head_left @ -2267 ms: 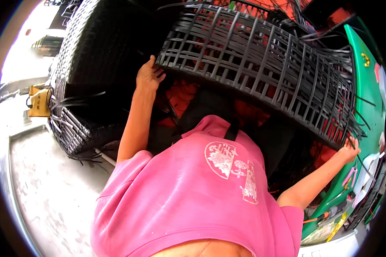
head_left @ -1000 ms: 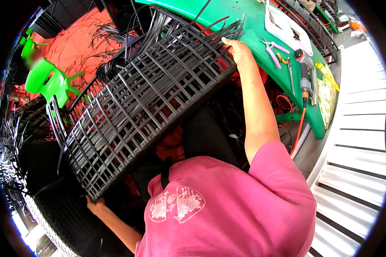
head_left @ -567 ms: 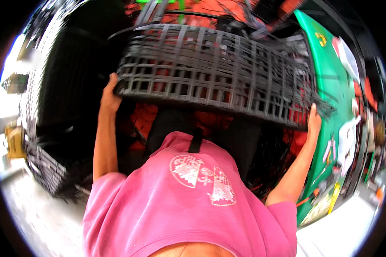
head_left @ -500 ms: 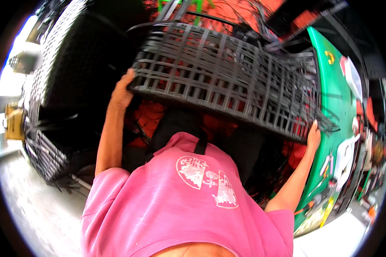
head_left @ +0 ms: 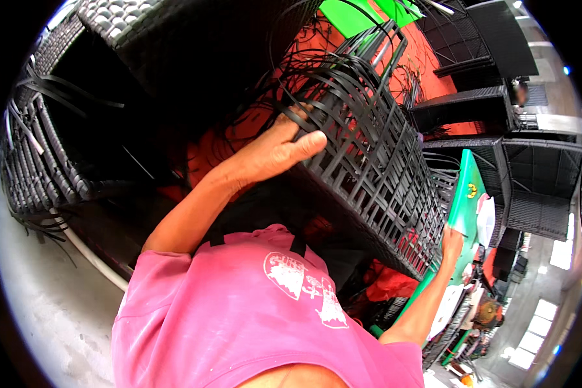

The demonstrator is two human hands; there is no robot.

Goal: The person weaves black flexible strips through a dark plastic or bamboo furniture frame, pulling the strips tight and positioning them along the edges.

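A half-woven black plastic-rattan furniture frame (head_left: 368, 168) lies aslant before me, from upper left to lower right. Its flat strips cross in an open grid, and loose ends spray out at the upper left. At that end my left hand (head_left: 281, 145) holds the frame, thumb spread along its near side and fingers among the strips. My right hand (head_left: 451, 244) grips the lower right end beside a green board (head_left: 469, 187); its fingertips are partly hidden.
Large finished black woven pieces (head_left: 123, 22) stand close on the left. Red sheeting (head_left: 427, 58) strewn with strips covers the floor. More woven furniture (head_left: 537, 168) stands at the right. A pale pipe (head_left: 90, 255) lies at lower left.
The frame has swung from nearly crosswise to a steep slant, its left end going away from me. My left hand has shifted inward and right along with it; my right hand has lowered.
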